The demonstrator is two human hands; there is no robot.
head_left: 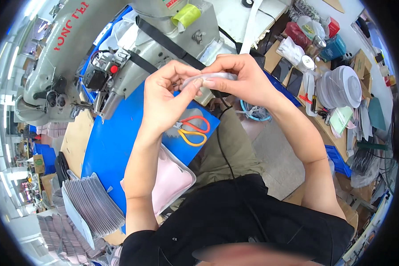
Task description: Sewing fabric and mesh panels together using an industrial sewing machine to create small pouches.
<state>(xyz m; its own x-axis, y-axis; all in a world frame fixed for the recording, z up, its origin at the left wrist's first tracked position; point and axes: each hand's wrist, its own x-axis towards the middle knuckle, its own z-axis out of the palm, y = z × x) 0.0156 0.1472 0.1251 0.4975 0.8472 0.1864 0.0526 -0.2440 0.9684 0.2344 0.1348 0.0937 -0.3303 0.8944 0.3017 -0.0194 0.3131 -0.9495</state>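
Note:
My left hand and my right hand meet above the front of the work table. Between their thumbs and fingers they pinch a thin, pale, translucent-looking strip; its exact kind is hard to make out. Fingers cover much of its left part. Below the hands, scissors with one red-orange and one yellow handle lie on the blue table surface, their blades partly hidden by my left hand. A pink pad with a grey edge sits under my left forearm, over the table's near edge.
A large grey sewing machine arches over the left side. Stacked grey-and-pink pieces stand at lower left. On the right, a cluttered bench holds a big white spool, dark phones and tools. A black cable runs down my front.

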